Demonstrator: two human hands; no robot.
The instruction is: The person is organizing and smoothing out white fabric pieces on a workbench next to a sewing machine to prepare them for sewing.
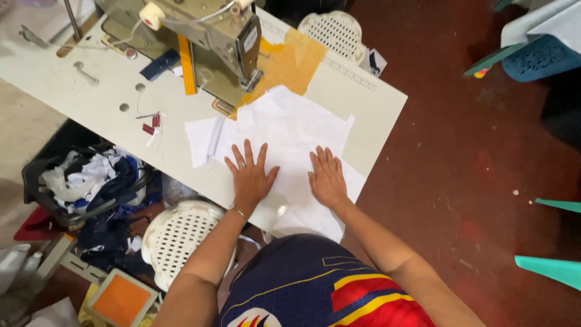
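Observation:
White fabric pieces (290, 130) lie spread on a pale sewing table (375, 106), hanging slightly over its near edge. My left hand (249, 175) rests flat on the fabric with fingers spread and a ring on one finger. My right hand (327, 177) presses flat on the fabric beside it, fingers together and extended. Neither hand grips anything. A beige sewing machine (212, 36) stands behind the fabric, its needle end near the cloth's far edge. A smaller white piece (201, 140) lies left of my left hand.
A yellow ruler (186, 63) and red scraps (151, 124) lie on the table. Orange paper (290, 60) sits by the machine. A bin of cloth scraps (91, 181) and a white perforated stool (178, 233) stand at left. A blue basket (538, 57) sits on the red floor.

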